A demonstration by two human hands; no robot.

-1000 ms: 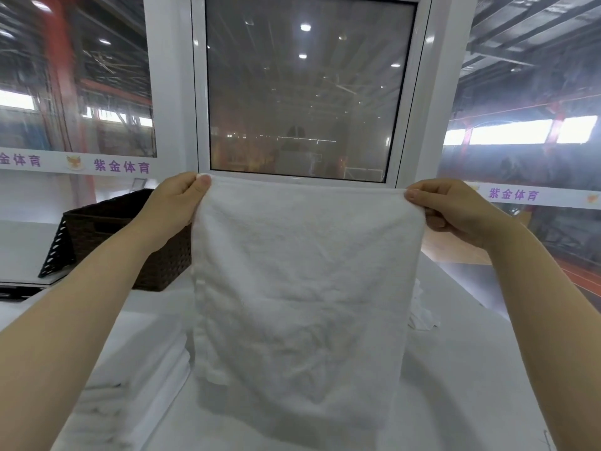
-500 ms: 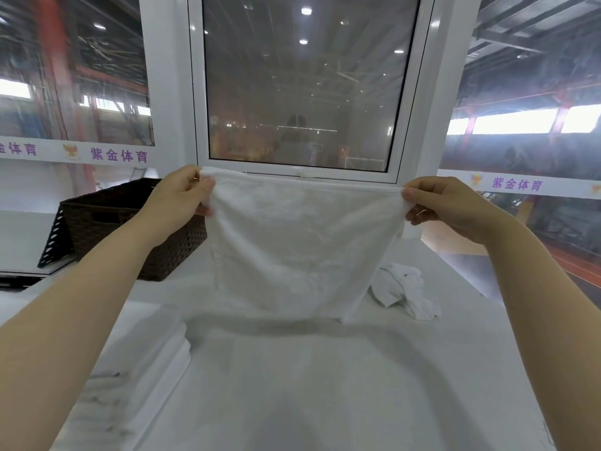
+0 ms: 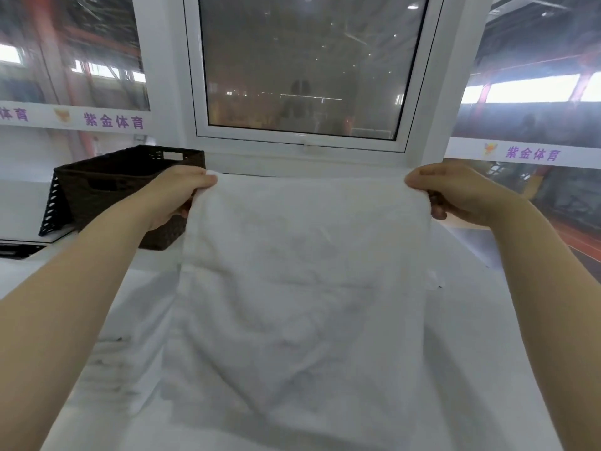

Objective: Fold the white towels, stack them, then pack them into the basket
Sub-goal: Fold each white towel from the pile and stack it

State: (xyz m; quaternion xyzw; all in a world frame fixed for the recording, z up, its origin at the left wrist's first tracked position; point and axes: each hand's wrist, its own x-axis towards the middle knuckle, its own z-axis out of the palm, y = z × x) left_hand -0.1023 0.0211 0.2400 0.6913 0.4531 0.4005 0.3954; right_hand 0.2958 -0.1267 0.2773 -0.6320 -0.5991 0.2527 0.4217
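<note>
A white towel (image 3: 302, 288) is stretched wide in front of me, its far edge held up and the rest sloping down onto the white table (image 3: 481, 336). My left hand (image 3: 175, 196) pinches its far left corner. My right hand (image 3: 455, 193) pinches the far right corner. A stack of folded white towels (image 3: 113, 362) lies at the near left, partly hidden by my left forearm. The dark brown woven basket (image 3: 107, 177) stands at the far left of the table, behind my left hand. A crumpled white towel (image 3: 432, 279) peeks out past the held towel's right edge.
A white-framed window (image 3: 302, 66) rises straight behind the table. The table's right edge (image 3: 471, 242) drops off to a red floor. A dark ledge lies left of the basket.
Both hands came down with the towel after flicking it outward; its lower part, which flew up half a second ago, now lies spread on the table and covers most of the crumpled towel.
</note>
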